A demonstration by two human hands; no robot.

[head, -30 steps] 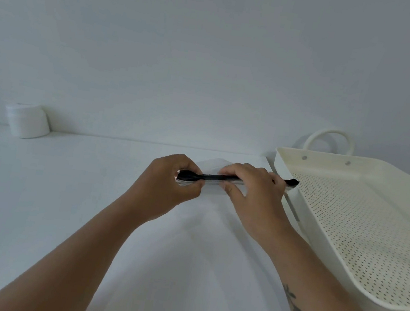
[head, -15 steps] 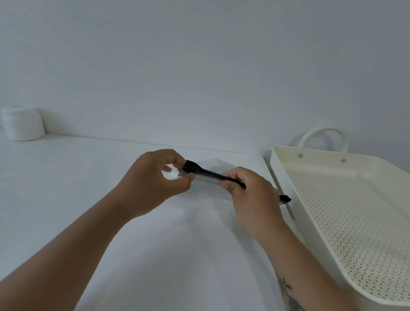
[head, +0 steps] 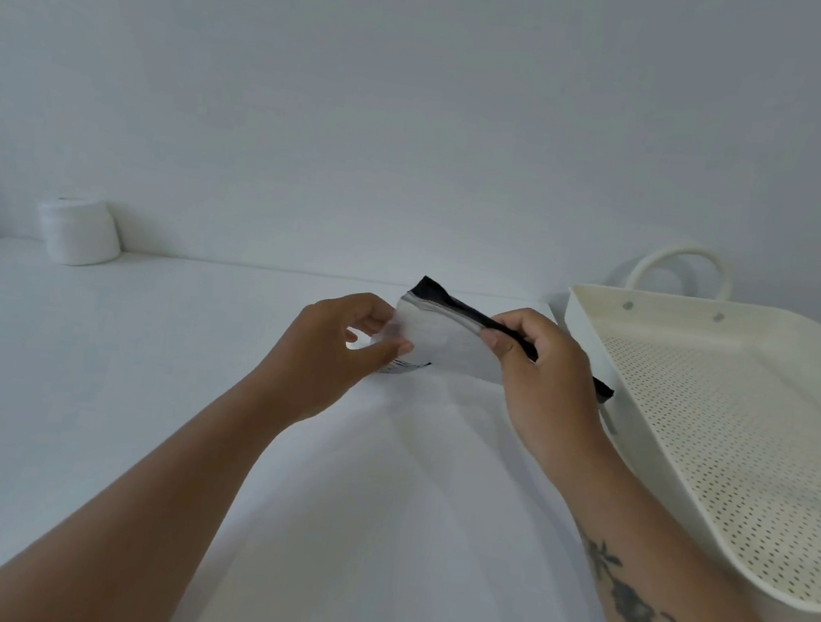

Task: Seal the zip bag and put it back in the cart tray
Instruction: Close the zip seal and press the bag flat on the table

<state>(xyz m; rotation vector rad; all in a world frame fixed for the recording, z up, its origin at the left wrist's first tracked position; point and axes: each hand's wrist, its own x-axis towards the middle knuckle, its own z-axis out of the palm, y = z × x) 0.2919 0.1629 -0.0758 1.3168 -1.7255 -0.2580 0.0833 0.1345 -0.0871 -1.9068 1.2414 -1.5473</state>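
A small whitish zip bag (head: 446, 338) with a black zip strip along its top hangs tilted above the white table (head: 128, 405), its left end higher. My right hand (head: 549, 384) pinches the black strip near its middle. My left hand (head: 336, 348) holds the bag's lower left edge lightly between thumb and fingers, and the strip's left end sticks out free above it. The cream cart tray (head: 587, 332), with a perforated floor and a loop handle at the back, stands just right of my right hand and holds nothing.
A white round jar (head: 79, 231) stands at the table's far left against the wall. The wall closes off the back of the table. The tray's near corner reaches past the table's right side.
The bag has been lifted and tipped so its face shows. My left hand slid off the zip strip's end down to the bag's left edge. My right hand stayed on the strip.
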